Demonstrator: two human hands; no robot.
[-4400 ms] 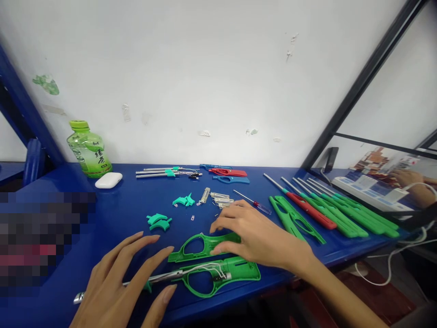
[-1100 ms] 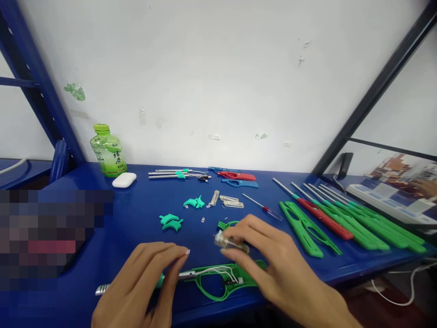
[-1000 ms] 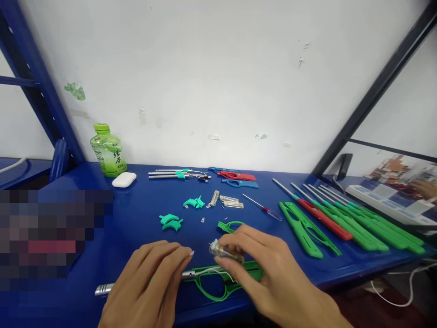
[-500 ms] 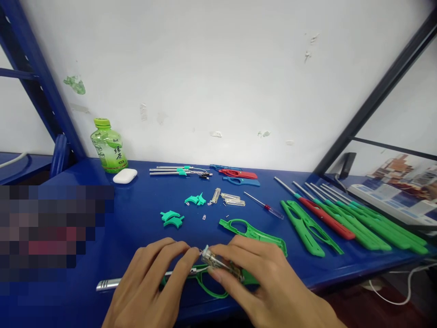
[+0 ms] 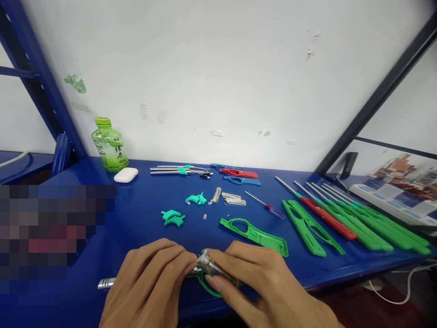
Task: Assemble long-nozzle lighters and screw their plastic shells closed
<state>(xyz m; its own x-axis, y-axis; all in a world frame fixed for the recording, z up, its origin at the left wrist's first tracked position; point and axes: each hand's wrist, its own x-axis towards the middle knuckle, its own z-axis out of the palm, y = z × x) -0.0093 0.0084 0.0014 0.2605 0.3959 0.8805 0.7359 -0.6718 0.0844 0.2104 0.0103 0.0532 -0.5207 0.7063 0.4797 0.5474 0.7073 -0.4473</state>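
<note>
Between the thumb and fingers of my right hand (image 5: 262,282) is a clear fuel tank (image 5: 211,265), its top end pointing left. My left hand (image 5: 150,282) has its fingertips pinched together at that end; whatever they hold is too small to make out. Under my left hand lies a silver metal tube (image 5: 106,283), its far left end showing. A green half shell (image 5: 209,287) lies beneath both hands, mostly hidden. Just beyond my right hand rests another green half shell (image 5: 256,234), hollow side up.
Teal triggers (image 5: 174,218), clear tanks (image 5: 234,200) and a screwdriver (image 5: 266,205) lie mid-table. Green and red lighters (image 5: 327,214) are at the right. Metal tubes (image 5: 167,172), a white case (image 5: 126,175) and a green bottle (image 5: 109,148) stand or lie at the back.
My left fingertips have closed in on the tank's top end and now cover more of the metal tube. The tank has shifted slightly in my right hand.
</note>
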